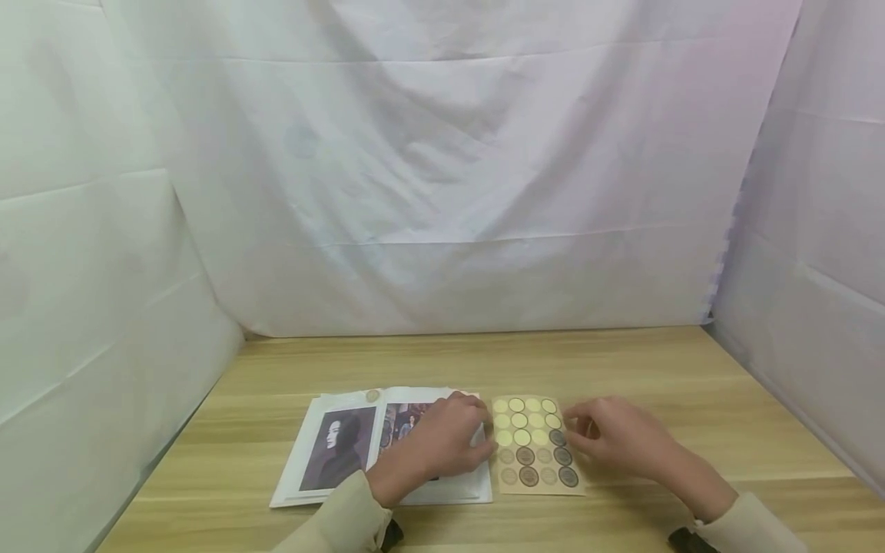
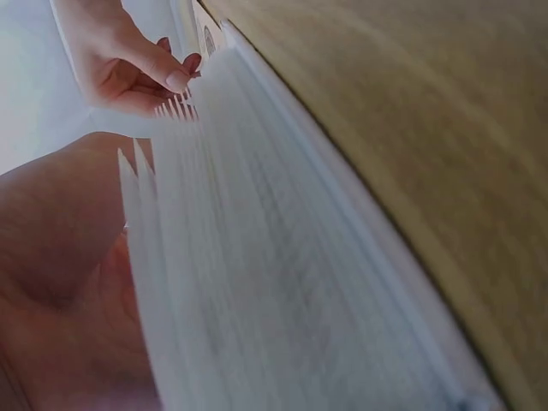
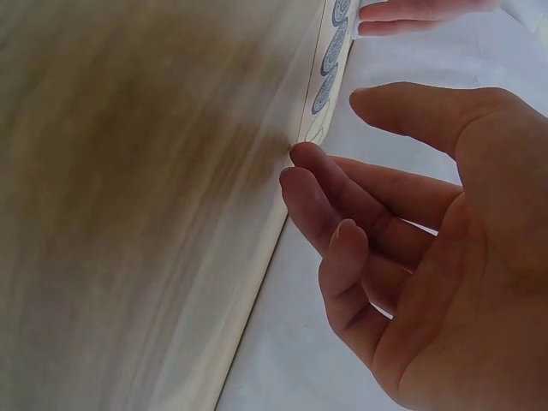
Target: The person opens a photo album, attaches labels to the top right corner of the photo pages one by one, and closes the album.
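An open book point(image 1: 339, 449) with a portrait photo on its left page lies on the wooden table point(image 1: 622, 361). My left hand point(image 1: 477, 442) rests flat on the book's right page, fingers reaching its right edge. In the left wrist view the palm point(image 2: 60, 257) lies against the fanned page edges point(image 2: 257, 282). Just right of the book lies a tan sticker sheet point(image 1: 535, 445) with rows of round stickers. My right hand point(image 1: 584, 430) hovers at the sheet's right edge, fingers point(image 3: 317, 197) loosely curled and holding nothing, close to the sheet's edge point(image 3: 330, 68).
White cloth point(image 1: 442, 192) hangs behind the table and down both sides. The bare wood stretches behind the book and sheet to the cloth. The table's front edge is near my sleeves point(image 1: 346, 522).
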Available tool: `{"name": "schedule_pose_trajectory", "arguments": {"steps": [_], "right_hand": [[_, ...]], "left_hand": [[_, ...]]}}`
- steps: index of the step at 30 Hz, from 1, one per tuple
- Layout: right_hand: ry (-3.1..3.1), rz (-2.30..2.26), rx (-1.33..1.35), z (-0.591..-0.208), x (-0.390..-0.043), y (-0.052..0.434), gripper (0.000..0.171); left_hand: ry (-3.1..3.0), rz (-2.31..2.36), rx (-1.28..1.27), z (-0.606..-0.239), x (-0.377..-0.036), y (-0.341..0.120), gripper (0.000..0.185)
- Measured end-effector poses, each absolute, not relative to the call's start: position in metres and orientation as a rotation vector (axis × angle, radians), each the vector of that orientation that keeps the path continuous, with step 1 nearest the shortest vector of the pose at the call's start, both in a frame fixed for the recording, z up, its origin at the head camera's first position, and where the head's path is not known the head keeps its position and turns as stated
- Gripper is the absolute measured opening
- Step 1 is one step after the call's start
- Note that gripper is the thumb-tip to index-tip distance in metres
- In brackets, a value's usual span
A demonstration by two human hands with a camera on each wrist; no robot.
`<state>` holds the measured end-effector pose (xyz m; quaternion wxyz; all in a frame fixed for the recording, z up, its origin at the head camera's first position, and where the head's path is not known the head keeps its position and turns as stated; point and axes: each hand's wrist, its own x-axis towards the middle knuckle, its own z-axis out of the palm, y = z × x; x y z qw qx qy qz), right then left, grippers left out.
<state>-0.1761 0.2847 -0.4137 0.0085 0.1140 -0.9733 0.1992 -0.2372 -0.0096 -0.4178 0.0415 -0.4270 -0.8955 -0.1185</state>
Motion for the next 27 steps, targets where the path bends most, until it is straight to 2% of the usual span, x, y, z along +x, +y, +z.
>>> {"name": "schedule_pose_trajectory", "arguments": {"steps": [5,10,14,16,23,27], "right_hand": [[-3.033,0.636,0.393,-0.4144,-0.1757,0.2837,0.012],[-3.031,0.679,0.457,-0.4134,-0.1742,0.2820,0.021],[-3.020,0.695,0.507,-0.4145,-0.1741,0.2809,0.021],[-3.015,0.704,0.523,-0.4158,-0.1746,0.2808,0.028],[-3.004,0.705,0.525,-0.4178,-0.1739,0.2790,0.045],[-3.012,0.752,0.455,-0.4178,-0.1739,0.2772,0.044]], "left_hand": [[-2.772,-0.319,-1.260,-0.4170,-0.2331,-0.0075,0.030],[-2.808,-0.335,-1.223,-0.4175,-0.2300,-0.0067,0.034],[-2.809,-0.354,-1.225,-0.4190,-0.2295,-0.0057,0.035],[-2.798,-0.370,-1.238,-0.4197,-0.2299,-0.0052,0.035],[-2.777,-0.498,-1.280,-0.4208,-0.2324,-0.0043,0.025],[-2.816,-0.687,-1.269,-0.4234,-0.2361,-0.0021,0.021]]}}
